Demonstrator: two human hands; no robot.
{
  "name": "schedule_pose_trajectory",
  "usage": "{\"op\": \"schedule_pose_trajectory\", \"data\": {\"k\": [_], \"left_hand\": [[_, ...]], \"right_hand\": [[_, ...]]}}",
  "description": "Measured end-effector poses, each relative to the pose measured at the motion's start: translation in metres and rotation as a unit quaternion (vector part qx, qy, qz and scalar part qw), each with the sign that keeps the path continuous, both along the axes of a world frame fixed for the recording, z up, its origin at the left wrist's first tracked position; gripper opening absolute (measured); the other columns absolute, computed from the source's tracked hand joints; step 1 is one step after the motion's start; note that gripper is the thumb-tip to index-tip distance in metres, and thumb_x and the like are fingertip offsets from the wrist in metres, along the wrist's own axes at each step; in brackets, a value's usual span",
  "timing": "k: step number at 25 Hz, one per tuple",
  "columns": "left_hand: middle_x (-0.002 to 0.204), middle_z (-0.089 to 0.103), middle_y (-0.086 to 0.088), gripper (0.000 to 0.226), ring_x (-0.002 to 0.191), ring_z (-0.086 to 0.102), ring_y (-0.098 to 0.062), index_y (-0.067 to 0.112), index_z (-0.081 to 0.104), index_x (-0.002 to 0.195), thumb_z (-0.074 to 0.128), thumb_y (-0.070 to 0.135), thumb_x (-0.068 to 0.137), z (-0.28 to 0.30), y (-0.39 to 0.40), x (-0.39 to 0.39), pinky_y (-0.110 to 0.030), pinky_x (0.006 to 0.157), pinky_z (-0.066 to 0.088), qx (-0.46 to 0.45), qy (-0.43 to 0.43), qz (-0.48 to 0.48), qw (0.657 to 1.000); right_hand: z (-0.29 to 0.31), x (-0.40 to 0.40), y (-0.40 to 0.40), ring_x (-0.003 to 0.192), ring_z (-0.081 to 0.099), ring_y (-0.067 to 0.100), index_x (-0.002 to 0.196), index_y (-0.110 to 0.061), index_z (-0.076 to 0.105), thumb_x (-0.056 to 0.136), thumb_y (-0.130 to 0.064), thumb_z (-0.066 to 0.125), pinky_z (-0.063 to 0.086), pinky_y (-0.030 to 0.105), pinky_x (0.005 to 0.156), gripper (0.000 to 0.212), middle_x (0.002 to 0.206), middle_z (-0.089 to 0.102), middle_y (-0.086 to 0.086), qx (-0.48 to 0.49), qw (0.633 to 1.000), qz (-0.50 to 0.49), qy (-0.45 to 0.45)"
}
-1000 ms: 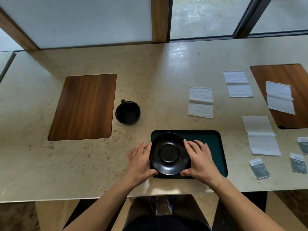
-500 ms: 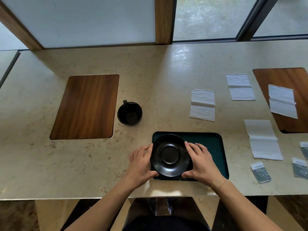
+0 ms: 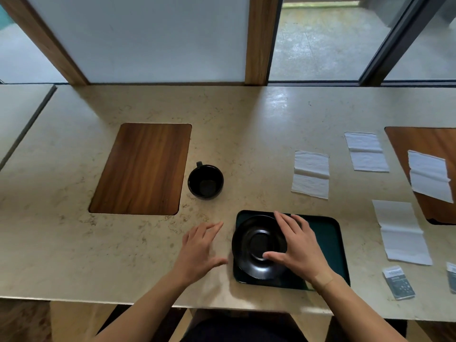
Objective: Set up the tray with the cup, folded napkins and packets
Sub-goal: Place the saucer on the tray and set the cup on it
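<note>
A dark green tray [image 3: 329,240] lies near the table's front edge. A black saucer [image 3: 256,245] rests on its left half. My right hand [image 3: 299,245] lies over the saucer's right rim, thumb on its face and fingers spread across its far edge. My left hand [image 3: 199,248] hovers open left of the saucer, apart from it, fingers spread. A black cup [image 3: 205,181] stands upright on the table, up and left of the tray. Several white folded napkins [image 3: 311,174] lie to the right. Grey packets [image 3: 397,282] lie at the front right.
A wooden inlay panel [image 3: 142,169] is set into the stone table left of the cup, and another [image 3: 429,149] at the right edge carries one napkin. Windows and wooden posts run behind the table. The table's front edge is just below my wrists.
My left hand has come off the saucer's left rim and moved left, fingers opened. My right hand stays on the saucer. The view has tilted up slightly.
</note>
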State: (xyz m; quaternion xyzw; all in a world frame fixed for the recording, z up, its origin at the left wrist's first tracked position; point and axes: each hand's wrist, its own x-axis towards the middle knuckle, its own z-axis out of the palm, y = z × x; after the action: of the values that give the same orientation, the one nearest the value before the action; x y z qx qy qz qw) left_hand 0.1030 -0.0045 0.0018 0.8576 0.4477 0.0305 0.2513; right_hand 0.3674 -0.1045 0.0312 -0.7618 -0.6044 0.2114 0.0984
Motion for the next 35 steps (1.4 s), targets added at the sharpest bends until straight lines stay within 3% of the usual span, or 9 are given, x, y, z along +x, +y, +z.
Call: {"op": "schedule_pose_trajectory", "data": {"k": [5, 13, 19, 26, 30, 32, 35], "left_hand": [[0.142, 0.042, 0.009, 0.082, 0.133, 0.032, -0.013, 0.034, 0.036, 0.144, 0.066, 0.065, 0.075, 0.006, 0.034, -0.019, -0.033, 0.109, 0.023, 0.028, -0.013, 0.051, 0.998], [0.134, 0.049, 0.006, 0.074, 0.127, 0.038, -0.017, 0.032, 0.044, 0.14, 0.075, 0.05, 0.075, 0.016, 0.111, -0.042, -0.04, 0.103, 0.03, 0.023, -0.03, 0.103, 0.994], [0.138, 0.048, 0.01, 0.07, 0.13, 0.037, -0.017, 0.04, 0.041, 0.139, 0.075, 0.046, 0.078, 0.014, 0.18, -0.047, -0.049, 0.108, 0.028, -0.02, -0.012, 0.069, 0.997], [0.146, 0.044, 0.01, 0.071, 0.136, 0.034, -0.019, 0.046, 0.037, 0.138, 0.076, 0.03, 0.081, 0.008, 0.246, -0.018, -0.062, 0.11, 0.028, -0.133, -0.015, -0.03, 0.991], [0.147, 0.043, 0.015, 0.077, 0.138, 0.032, -0.01, 0.051, 0.036, 0.137, 0.077, 0.018, 0.08, 0.0, 0.269, -0.007, -0.045, 0.116, 0.024, -0.206, -0.029, -0.078, 0.975], [0.145, 0.044, 0.018, 0.078, 0.134, 0.033, -0.002, 0.053, 0.037, 0.135, 0.077, 0.016, 0.078, -0.003, 0.274, -0.007, -0.031, 0.11, 0.023, -0.229, -0.036, -0.09, 0.969], [0.139, 0.046, 0.021, 0.076, 0.122, 0.034, 0.007, 0.051, 0.039, 0.13, 0.078, 0.016, 0.075, -0.005, 0.272, -0.006, -0.019, 0.1, 0.023, -0.236, -0.046, -0.091, 0.966]], "right_hand": [[0.001, -0.025, 0.043, 0.135, 0.027, 0.022, 0.148, -0.025, 0.028, 0.071, -0.068, 0.06, 0.026, 0.039, 0.11, 0.094, 0.146, 0.043, -0.004, 0.034, 0.999, 0.015, -0.031], [0.004, -0.065, 0.108, 0.136, 0.028, 0.025, 0.148, -0.026, 0.026, 0.074, -0.067, 0.06, 0.032, 0.044, 0.11, 0.091, 0.144, 0.044, -0.003, 0.037, 0.999, 0.02, -0.02], [-0.001, -0.092, 0.145, 0.13, 0.032, 0.026, 0.141, -0.028, 0.029, 0.07, -0.063, 0.065, 0.031, 0.044, 0.107, 0.087, 0.138, 0.049, -0.002, 0.041, 0.999, -0.034, -0.009], [-0.007, -0.112, 0.169, 0.119, 0.042, 0.024, 0.135, -0.027, 0.028, 0.059, -0.061, 0.074, 0.037, 0.041, 0.102, 0.095, 0.129, 0.049, 0.001, 0.03, 0.992, -0.119, 0.027], [-0.01, -0.124, 0.173, 0.118, 0.044, 0.023, 0.137, -0.028, 0.025, 0.058, -0.063, 0.073, 0.04, 0.042, 0.1, 0.1, 0.131, 0.047, -0.001, 0.03, 0.985, -0.158, 0.064], [-0.01, -0.129, 0.175, 0.119, 0.043, 0.023, 0.139, -0.028, 0.022, 0.057, -0.065, 0.074, 0.039, 0.043, 0.101, 0.104, 0.133, 0.045, -0.001, 0.026, 0.982, -0.173, 0.07], [-0.011, -0.134, 0.179, 0.121, 0.041, 0.022, 0.141, -0.028, 0.018, 0.055, -0.066, 0.075, 0.038, 0.043, 0.101, 0.11, 0.135, 0.042, -0.001, 0.025, 0.978, -0.191, 0.075]]}}
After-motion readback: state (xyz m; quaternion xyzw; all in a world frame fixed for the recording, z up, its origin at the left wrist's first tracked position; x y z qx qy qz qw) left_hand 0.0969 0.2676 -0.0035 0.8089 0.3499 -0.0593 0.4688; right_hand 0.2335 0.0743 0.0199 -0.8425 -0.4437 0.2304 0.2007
